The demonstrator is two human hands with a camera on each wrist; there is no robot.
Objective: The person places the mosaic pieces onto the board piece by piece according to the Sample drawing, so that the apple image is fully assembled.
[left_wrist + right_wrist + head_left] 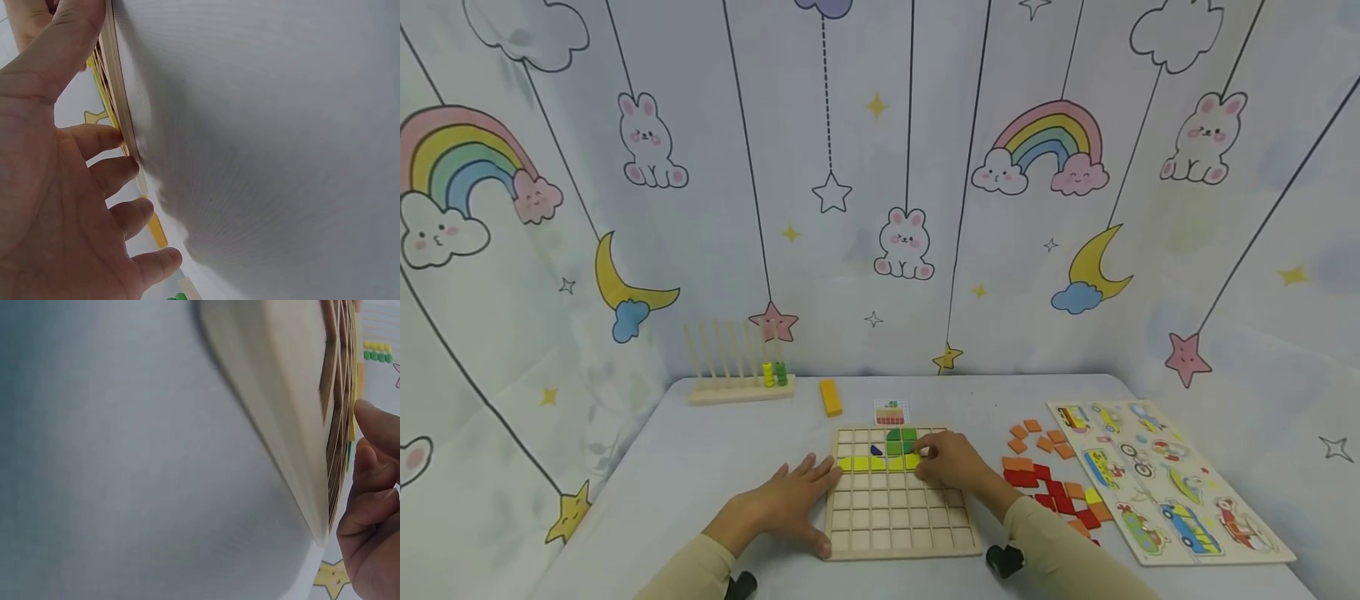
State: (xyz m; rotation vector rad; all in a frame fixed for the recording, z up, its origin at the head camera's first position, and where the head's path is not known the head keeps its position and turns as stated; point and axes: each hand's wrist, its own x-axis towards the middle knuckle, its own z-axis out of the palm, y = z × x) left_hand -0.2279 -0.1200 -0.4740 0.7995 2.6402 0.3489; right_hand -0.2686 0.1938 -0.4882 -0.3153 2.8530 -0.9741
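Note:
A wooden grid board lies flat on the table. Across it runs a row of yellow tiles, with green tiles and a small dark blue piece above. My left hand rests spread along the board's left edge, thumb at the near corner; the left wrist view shows its fingertips touching the wooden side. Over the board's right part, my right hand has thumb and index finger curled together at the right end of the yellow row, pinching a yellow tile mostly hidden by the fingers.
Right of the board lie loose red tiles and orange tiles. Further right is a picture puzzle board. Behind stand a peg rack with yellow and green beads, a yellow-orange block and a small picture card.

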